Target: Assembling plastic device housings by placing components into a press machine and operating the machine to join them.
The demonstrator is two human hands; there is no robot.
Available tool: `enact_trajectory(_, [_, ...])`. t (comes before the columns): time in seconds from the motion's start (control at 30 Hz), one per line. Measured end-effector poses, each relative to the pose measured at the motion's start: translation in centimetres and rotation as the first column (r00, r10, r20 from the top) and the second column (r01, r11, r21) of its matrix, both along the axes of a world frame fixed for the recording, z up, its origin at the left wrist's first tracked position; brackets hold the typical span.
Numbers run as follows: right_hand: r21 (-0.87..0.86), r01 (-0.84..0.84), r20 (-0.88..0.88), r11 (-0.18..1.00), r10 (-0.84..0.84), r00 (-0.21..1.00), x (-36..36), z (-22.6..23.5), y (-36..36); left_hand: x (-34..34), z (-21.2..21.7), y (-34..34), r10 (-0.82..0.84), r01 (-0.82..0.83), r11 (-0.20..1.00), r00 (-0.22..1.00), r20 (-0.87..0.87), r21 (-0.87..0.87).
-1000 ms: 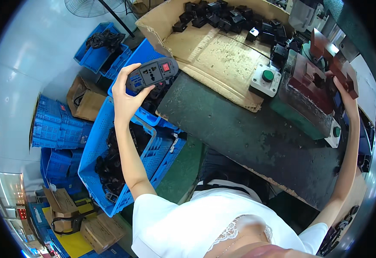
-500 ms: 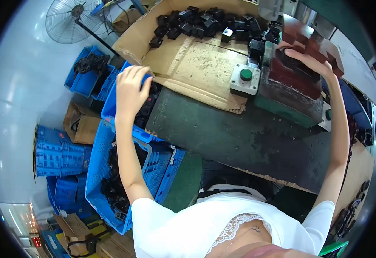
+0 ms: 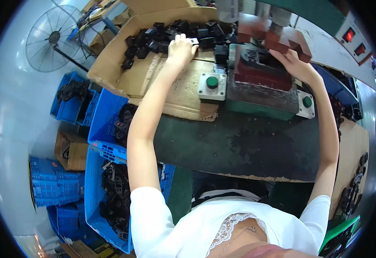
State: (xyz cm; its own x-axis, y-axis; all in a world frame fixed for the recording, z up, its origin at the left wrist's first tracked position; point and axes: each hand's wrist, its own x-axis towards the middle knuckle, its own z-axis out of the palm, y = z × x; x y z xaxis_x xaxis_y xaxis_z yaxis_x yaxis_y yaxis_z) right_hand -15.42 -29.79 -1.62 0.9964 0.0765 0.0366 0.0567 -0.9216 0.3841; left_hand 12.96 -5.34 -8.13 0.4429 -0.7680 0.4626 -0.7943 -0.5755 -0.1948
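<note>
My left hand [image 3: 180, 52] reaches into the cardboard tray [image 3: 132, 81], its fingers and thumb closed around a black block with a white top [image 3: 193, 41]. Several plain black blocks [image 3: 153, 33] lie heaped beside it. My right hand [image 3: 297, 68] is at the press, its thumb and fingers at the right end of a black slotted plastic part [image 3: 256, 56]. That part rests in the reddish-brown fixture [image 3: 261, 78]. Just above these fingers hangs the press's reddish-brown upper block [image 3: 284, 41], which hides some of the fingertips.
Green push-button boxes flank the fixture, one on the left [image 3: 212, 82] and one on the right [image 3: 306, 102]. Blue crates [image 3: 95, 189] of black parts stand at my left. A fan [image 3: 54, 38] is at the far left; red-lit switches [image 3: 348, 35] are at the upper right.
My left hand has moved from the blue crate's edge, forward and right, to the white-topped block. My right hand has shifted toward the right end of the slotted part. The view has turned rightward.
</note>
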Motion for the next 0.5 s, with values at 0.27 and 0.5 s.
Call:
enact_trajectory(0.27, [0.486, -0.197, 0.457, 0.851, -0.055, 0.888, -9.6, 2.7, 2.8, 1.2, -0.5, -2.2, 0.114, -0.172, 0.968, 0.950, -0.290, -0.181])
enact_trajectory(0.5, [0.784, 0.064, 0.335, 0.617, -0.508, 0.794, -17.7, 2.9, -2.9, 0.5, -0.2, -4.4, 0.228, -0.278, 0.956, 0.905, -0.359, -0.094])
